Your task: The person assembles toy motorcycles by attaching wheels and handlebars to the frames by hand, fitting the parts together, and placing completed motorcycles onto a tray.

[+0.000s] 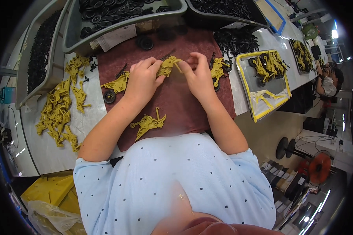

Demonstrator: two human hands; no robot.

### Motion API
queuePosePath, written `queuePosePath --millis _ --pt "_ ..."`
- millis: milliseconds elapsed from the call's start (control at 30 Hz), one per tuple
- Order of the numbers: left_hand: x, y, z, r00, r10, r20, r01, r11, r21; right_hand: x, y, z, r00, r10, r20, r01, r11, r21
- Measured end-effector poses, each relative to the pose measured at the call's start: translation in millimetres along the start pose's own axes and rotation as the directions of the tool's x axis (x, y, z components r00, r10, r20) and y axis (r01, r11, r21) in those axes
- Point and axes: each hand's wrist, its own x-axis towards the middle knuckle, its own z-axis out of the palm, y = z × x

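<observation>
Yellow frame point(168, 68): hard, angular, knobbly; held over the maroon cloth point(184, 111), between both hands. Left hand point(143, 76): grip clasped on one end. Right hand point(199, 78): thumb at the slim opposite end; pinching or merely touching, could not tell. Cloth matte, worktop point(30, 139) pale, smooth. Beyond: grey bin point(86, 46), round black wheels point(96, 18). Rightward: yellow-edged tray point(246, 91).
</observation>
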Motion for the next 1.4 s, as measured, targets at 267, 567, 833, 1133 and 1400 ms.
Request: queuePosePath --millis 267,567,833,1133,1400 --pt "-2.7 39.6 -28.2 0.956 -0.260 -0.136 0.195 0.910 -0.365 -42.3 -46.0 -10.1 0.998 0.016 0.061 -0.038 0.924 0.380" --pt "-13.8 55.4 -39.4 0.891 -0.446 -0.087 0.283 0.693 -0.663 -45.4 -62.2 -12.9 0.862 -0.479 -0.168 0.485 0.875 -0.007" --pt "-19.6 56.1 -32.8 0.912 0.009 -0.410 -0.082 0.983 -0.163 -48.3 -68.1 -10.8 0.968 0.096 0.231 -0.240 0.612 0.754" --pt "-24.9 64.9 -61.4 0.943 -0.330 0.031 0.146 0.331 -0.932 -53.1 -64.0 -22.0 0.979 -0.196 0.058 0.108 0.737 0.667" --pt "-27.6 56.4 -67.9 0.922 -0.195 0.334 0.343 0.014 -0.939 -48.6 -78.1 -31.4 0.872 -0.488 0.038 0.456 0.838 0.298"
